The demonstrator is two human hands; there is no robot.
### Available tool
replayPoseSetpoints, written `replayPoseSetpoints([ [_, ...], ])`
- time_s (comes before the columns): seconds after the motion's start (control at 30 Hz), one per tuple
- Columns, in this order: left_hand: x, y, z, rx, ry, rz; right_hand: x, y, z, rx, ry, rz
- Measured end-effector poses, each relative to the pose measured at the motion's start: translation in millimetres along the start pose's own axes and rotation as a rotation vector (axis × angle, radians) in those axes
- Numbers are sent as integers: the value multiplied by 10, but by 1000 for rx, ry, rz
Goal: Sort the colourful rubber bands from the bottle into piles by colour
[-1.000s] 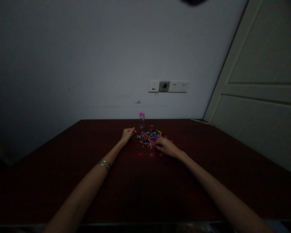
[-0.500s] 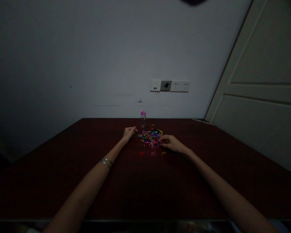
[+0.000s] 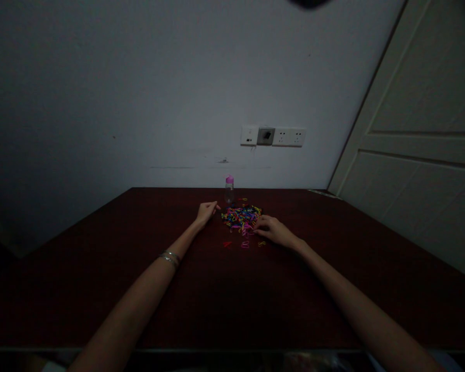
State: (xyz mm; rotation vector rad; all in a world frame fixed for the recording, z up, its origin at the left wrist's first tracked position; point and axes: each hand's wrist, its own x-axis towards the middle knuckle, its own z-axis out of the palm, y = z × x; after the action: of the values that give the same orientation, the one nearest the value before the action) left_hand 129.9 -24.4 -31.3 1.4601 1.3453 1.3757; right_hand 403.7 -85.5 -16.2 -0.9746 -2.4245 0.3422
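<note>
On the dark-red tabletop (image 3: 201, 299), the loosely curled left hand (image 3: 207, 212) is resting beside the heap of small multicoloured loops (image 3: 240, 216), seemingly for support, while the right hand (image 3: 273, 230) is holding half-bent fingers at its right edge, suiting a pinch, whatever either grips remaining unclear.

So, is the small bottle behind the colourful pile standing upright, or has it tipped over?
Upright: the clear bottle has its pink top uppermost and its base on the table, behind the pile.
</note>
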Motion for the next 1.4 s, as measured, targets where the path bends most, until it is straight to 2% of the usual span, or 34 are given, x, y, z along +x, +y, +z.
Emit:
replayPoseSetpoints([
  [0.27, 7, -13, 0, -11, -6, 16, 21, 144, -35, 175, 210, 126],
  [0.57, 48, -56, 4, -3, -5, 9, 33, 228, -194, 352, 303, 301],
  [0.67, 45, -55, 3, 3, -12, 12, 37, 238, -301, 348, 222, 304],
  [0.87, 25, -34, 0, 16, 0, 9, -17, 190, -586, 265, -98, 174],
  [0.97, 19, -24, -1, 13, -5, 15, -80, 170, -619, 242, -254, 143],
  [1.07, 13, -17, -1, 8, -20, 21, -129, 177, -594, 245, -343, 143],
  [1.23, -7, -9, -1, 43, -15, 44, -161, 196, -574, 283, -372, 142],
  [1.3, -22, 11, 8, 111, 40, 118, -169, 212, -573, 298, -316, 163],
  [1.4, -63, 108, 64, 279, 117, 295, -192, 268, -549, 318, -143, 252],
])
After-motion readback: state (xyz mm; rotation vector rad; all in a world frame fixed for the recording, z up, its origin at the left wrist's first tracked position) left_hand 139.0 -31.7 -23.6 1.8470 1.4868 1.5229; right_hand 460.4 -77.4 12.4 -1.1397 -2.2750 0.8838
